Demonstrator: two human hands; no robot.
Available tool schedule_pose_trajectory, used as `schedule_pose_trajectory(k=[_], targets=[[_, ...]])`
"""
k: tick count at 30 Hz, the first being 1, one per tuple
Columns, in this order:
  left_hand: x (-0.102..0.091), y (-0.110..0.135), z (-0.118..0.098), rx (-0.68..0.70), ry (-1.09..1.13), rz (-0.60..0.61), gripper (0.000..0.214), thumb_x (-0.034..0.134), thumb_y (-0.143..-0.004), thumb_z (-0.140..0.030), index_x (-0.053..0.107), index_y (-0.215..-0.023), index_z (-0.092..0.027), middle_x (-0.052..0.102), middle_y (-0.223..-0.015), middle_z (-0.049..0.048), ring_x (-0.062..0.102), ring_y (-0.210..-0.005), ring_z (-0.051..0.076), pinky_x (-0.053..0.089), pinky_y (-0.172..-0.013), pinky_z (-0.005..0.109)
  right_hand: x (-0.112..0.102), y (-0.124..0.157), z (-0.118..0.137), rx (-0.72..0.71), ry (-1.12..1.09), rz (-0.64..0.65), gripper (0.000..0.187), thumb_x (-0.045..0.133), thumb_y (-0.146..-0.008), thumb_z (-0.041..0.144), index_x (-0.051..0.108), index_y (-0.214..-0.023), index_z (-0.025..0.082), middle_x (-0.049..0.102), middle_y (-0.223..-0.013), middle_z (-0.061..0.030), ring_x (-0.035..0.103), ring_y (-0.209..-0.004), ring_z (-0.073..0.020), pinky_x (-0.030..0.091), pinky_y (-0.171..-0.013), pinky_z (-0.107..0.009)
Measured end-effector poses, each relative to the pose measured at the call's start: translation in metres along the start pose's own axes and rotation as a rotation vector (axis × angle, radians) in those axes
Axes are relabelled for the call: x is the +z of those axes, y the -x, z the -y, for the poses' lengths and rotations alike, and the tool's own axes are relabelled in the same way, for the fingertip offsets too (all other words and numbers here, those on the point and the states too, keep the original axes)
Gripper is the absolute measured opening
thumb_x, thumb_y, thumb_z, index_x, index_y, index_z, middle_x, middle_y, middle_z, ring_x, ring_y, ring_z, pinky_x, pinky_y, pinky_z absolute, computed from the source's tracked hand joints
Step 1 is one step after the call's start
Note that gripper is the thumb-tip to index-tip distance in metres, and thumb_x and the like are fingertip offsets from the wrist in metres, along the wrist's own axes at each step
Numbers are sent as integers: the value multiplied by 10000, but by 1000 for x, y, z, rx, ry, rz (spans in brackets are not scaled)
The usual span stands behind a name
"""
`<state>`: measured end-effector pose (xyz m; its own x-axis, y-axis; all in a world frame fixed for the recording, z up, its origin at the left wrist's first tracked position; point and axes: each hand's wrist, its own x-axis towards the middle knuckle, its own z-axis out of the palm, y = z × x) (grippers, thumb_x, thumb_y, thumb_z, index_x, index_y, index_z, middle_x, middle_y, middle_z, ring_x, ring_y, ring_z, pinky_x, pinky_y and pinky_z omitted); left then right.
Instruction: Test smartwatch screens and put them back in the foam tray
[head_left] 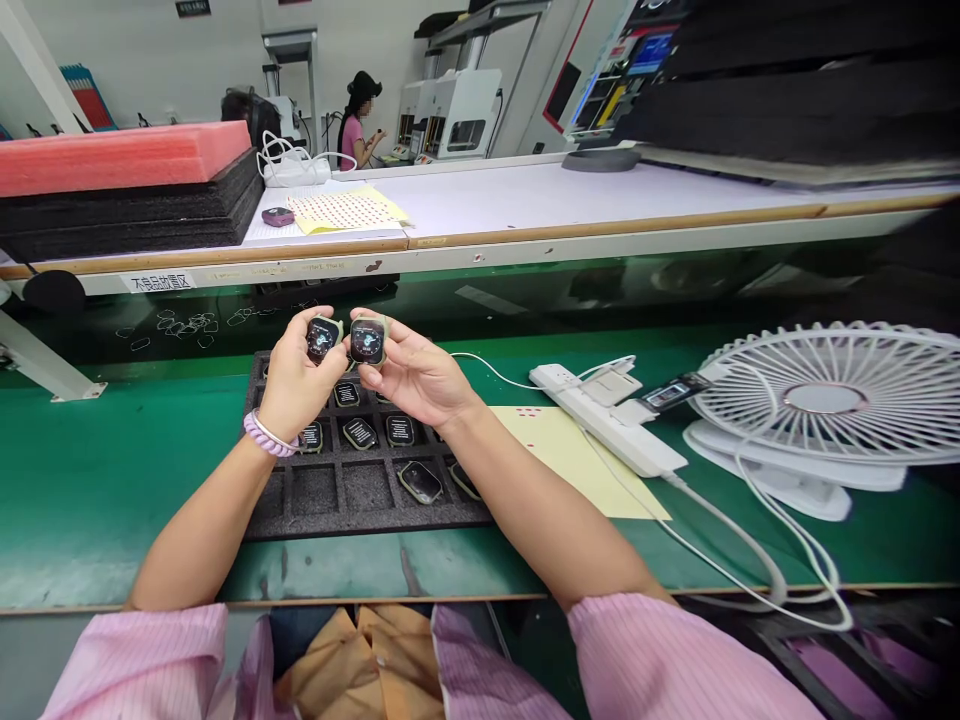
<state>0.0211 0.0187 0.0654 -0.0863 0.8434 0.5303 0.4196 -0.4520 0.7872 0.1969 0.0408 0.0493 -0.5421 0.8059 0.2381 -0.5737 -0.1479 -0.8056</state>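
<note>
My left hand [296,365] grips a smartwatch case [322,340] with a lit dark screen and a pale green-gold frame. Close beside it, my right hand [420,375] pinches a second smartwatch case [367,342] of the same look by its edges. Both screens face me and show a similar picture. Beneath the hands lies a black foam tray [300,518] with square pockets. Several more watch cases sit in it, among them one with white text on its screen [400,431] and one with a dark screen [420,482]. My hands and right forearm hide part of the tray.
To the right are a white power strip [600,415], a yellow sheet [600,490], loose white cables and a white fan [825,400]. A raised shelf [480,205] runs behind, bearing pink foam [120,160] and black foam. A person [358,125] sits farther back.
</note>
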Motion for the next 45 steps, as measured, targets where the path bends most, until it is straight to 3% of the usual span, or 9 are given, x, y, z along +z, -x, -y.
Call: schedule_pose_trajectory(k=[4,8,13,21,27,39,45], targets=[[1,-5,7,-126,170,-2,518,761,-777,-243,618,-1265,-147,696,-1019,55,663,-836,153,548,-740,267,-6,-6,1,37,28,-123,349,634,-939,199,635,-1288,220,772,-999,-40,705,-756,-150,596,-725,-285],[3,-8,6,-332,438,108,747,726,-794,-195,451,-1487,-152,721,-1096,81,687,-713,114,581,-666,249,-14,-11,1,19,62,-169,357,661,-878,233,621,-1232,211,793,-948,-59,724,-714,-174,587,-683,-296],[4,-8,-2,-414,631,143,653,659,-805,-142,500,-1438,-145,741,-980,34,730,-661,99,636,-684,229,-15,-12,2,-33,91,-174,368,741,-774,230,653,-1130,205,763,-934,-23,675,-642,-135,558,-643,-281],[3,-8,-5,-393,602,147,469,643,-770,-143,577,-1234,-160,716,-917,-9,756,-619,128,661,-615,226,-12,-10,0,-109,181,-173,443,777,-710,212,658,-1136,203,705,-846,30,655,-620,-113,552,-632,-271],[2,-8,-8,-365,548,156,418,659,-731,-166,568,-1138,-173,722,-916,-17,743,-582,127,666,-596,235,-12,-9,-1,-124,217,-138,445,776,-722,208,645,-1148,205,704,-895,26,647,-621,-108,568,-631,-285],[2,-7,-2,-299,513,188,417,684,-722,-202,569,-1123,-184,710,-953,-7,746,-611,127,671,-625,245,-13,-9,-1,-132,227,-145,467,863,-742,301,641,-1141,203,696,-940,16,620,-604,-88,558,-600,-270],[2,-7,-4,-292,528,185,466,721,-686,-193,574,-1128,-182,704,-995,5,750,-616,130,673,-626,244,-12,-8,-1,-156,238,-131,481,824,-716,235,631,-1156,207,688,-935,25,627,-623,-92,562,-617,-266]])
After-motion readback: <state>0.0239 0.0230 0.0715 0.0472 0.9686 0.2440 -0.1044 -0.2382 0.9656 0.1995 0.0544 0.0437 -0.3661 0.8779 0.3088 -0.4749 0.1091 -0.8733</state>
